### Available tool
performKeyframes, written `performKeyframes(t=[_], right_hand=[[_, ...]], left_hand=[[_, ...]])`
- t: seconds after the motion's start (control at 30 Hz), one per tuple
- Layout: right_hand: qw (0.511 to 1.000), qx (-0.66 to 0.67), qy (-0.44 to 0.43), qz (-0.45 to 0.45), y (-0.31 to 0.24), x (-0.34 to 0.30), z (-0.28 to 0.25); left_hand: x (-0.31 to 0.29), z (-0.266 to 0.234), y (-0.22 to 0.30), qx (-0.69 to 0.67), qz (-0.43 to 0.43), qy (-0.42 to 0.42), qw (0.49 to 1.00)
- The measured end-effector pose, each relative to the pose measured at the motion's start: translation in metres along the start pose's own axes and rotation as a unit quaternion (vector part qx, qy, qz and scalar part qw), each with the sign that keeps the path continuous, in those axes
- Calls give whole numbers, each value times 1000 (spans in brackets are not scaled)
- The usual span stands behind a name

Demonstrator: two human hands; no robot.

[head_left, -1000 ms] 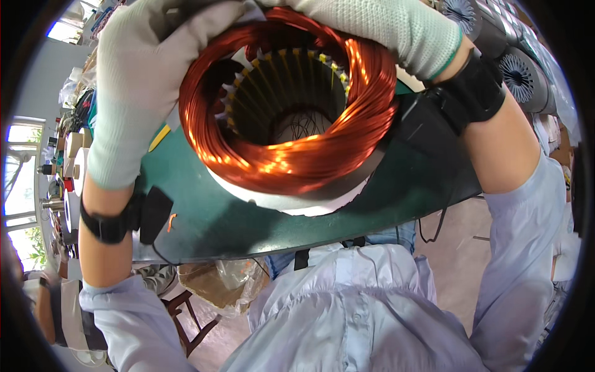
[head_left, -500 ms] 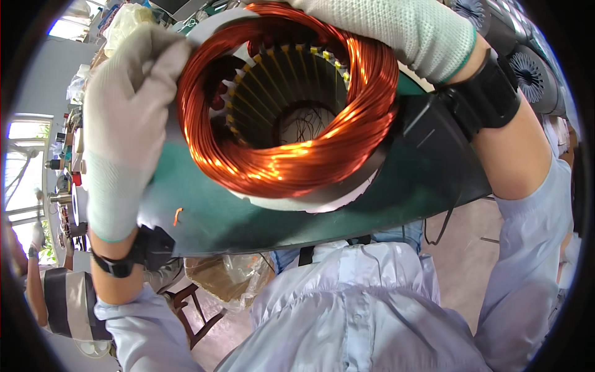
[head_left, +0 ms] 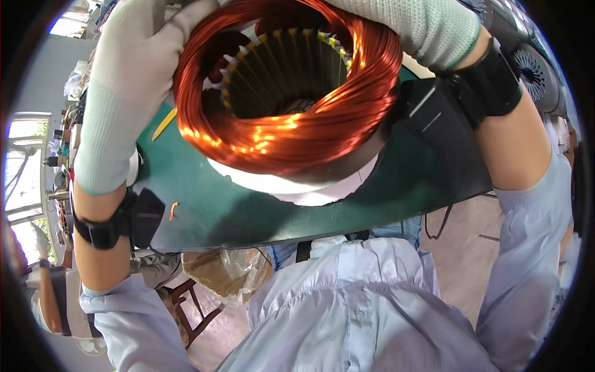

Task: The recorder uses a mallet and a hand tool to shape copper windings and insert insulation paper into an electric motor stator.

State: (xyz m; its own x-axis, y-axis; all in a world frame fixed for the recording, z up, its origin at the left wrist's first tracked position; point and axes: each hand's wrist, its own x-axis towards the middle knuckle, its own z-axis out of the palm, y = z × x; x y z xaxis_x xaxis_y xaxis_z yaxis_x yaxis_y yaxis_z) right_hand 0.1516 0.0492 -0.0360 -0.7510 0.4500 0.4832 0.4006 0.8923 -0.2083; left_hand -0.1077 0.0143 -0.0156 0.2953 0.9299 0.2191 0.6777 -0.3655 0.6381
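The work in hand looks to be handling the far side of the copper winding [head_left: 273, 139], which crowns a slotted core [head_left: 279, 74] on the green surface [head_left: 198, 192]. The left hand [head_left: 133, 43] bends its fingers by the upper-left rim, the right hand [head_left: 412, 25] lies across the upper right — how open they are, or what they grip, I cannot tell. The next move seems to call for a light, paired touch.
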Motion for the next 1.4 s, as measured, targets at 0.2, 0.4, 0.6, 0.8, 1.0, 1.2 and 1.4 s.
performKeyframes(t=[0.2, 0.4, 0.6, 0.8, 1.0, 1.2, 1.4], right_hand=[[1000, 0, 16, 4, 6, -3, 17], [1000, 4, -22, 3, 3, -2, -3], [874, 420, -26, 245, -44, 5, 1], [852, 465, -35, 238, -22, 1, 3], [955, 291, -14, 61, -11, 10, 4], [875, 453, -12, 170, -7, 0, 18], [928, 347, -45, 127, -19, 3, 6]], left_hand=[[-16, -2, 82, -51, -158, -67, 984], [-7, 15, 47, 175, 116, 43, 977], [-14, 9, 85, 101, -251, -4, 963], [-4, 12, 32, 97, 74, -18, 992], [-32, 4, 51, 136, -9, 28, 990], [-12, -4, 55, 116, 5, -46, 992], [-18, 2, 33, 195, 145, 83, 967]])
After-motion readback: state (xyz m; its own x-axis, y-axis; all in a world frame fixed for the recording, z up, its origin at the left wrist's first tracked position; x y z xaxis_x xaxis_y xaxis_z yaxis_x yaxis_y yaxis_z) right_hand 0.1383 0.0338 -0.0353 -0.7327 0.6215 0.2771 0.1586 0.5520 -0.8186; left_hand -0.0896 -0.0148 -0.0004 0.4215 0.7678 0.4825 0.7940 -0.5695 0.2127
